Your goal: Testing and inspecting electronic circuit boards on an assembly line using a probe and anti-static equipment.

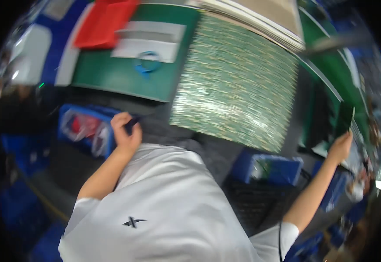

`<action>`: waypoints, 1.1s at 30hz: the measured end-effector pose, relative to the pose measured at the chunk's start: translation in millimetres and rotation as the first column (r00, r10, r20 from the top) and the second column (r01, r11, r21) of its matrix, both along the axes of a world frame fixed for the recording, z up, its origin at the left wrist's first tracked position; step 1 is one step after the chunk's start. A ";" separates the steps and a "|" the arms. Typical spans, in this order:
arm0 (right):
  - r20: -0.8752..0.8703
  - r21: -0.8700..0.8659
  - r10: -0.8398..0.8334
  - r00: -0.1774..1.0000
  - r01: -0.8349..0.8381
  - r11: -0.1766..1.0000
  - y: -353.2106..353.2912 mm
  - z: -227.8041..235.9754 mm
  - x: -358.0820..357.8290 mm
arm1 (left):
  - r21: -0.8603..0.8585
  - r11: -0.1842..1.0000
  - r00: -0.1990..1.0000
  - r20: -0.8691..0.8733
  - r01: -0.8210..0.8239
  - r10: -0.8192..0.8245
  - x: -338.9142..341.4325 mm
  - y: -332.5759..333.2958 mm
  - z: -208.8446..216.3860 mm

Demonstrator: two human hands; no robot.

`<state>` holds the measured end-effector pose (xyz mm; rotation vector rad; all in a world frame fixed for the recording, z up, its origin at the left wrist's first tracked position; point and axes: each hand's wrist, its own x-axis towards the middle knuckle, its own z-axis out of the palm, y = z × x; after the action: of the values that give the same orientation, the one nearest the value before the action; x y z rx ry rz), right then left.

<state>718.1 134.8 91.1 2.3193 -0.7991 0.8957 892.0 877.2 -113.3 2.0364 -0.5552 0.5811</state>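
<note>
My left hand is closed round a small dark object, blurred, its kind unclear. It is beside a blue bin that holds clear plastic bags with something red inside. Out to the right, my right hand grips the lower end of a dark, thin flat piece, which stands upright at the bench's right side. Between the two hands lies a large panel of green and gold rows, smeared by motion, so its small parts cannot be made out.
Left of the panel, a green mat carries a white paper, a blue ring-shaped band and a red tray. Stacked pale boards lie behind the panel. A blue bin with green pieces stands near my right arm.
</note>
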 end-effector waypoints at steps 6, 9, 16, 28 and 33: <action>-0.228 0.129 0.150 0.962 -0.122 0.984 66.0 -57.9 59.9 | 0.174 0.890 0.895 -0.075 -0.422 0.439 78.1 -1.4 84.3; -0.353 0.279 0.258 0.899 -0.162 0.947 67.0 -69.5 47.6 | 0.381 0.830 0.858 -0.153 -0.407 0.490 110.2 -25.5 97.1; 0.046 0.608 0.339 0.939 -0.296 0.736 76.1 -54.6 4.7 | 0.456 0.817 0.827 -0.256 -0.354 0.501 134.1 -46.1 79.8; 0.742 0.535 -0.647 0.177 -0.737 0.412 302.0 -3.1 -146.5 | -0.259 0.915 0.912 -0.355 -0.309 0.207 104.2 -21.5 89.2; 0.306 0.568 -0.935 0.182 -0.823 0.026 375.1 -46.1 -174.5 | 0.039 0.960 0.960 0.044 0.276 -0.277 38.1 -0.7 163.5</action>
<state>543.6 509.9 45.0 1.4312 -3.4887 2.6336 930.1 876.5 50.1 1.9339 -0.8677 0.4566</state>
